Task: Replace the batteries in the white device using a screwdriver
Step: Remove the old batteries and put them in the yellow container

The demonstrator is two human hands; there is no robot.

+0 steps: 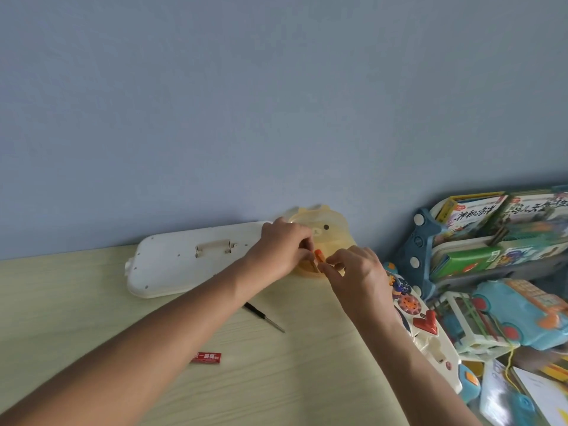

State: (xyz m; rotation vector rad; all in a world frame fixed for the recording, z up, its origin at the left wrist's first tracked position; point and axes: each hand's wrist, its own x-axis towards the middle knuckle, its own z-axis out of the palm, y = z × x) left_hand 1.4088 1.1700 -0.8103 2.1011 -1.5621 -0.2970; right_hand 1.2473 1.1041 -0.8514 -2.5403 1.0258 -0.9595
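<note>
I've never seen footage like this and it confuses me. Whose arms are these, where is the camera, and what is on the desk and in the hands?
There is no machine here. A person wears a wide-angle camera on the head, so you look forward and down along their own two bare arms. That is the only view.

The left hand and the right hand meet over a yellow container by the wall, and together pinch a small orange battery.

On the pale wooden desk lies the white device, back side up, with its battery compartment open. Nearer the person lie a small screwdriver, untouched, and a red battery pack. To the right are a toy board, more toys and a shelf with picture books.
</note>
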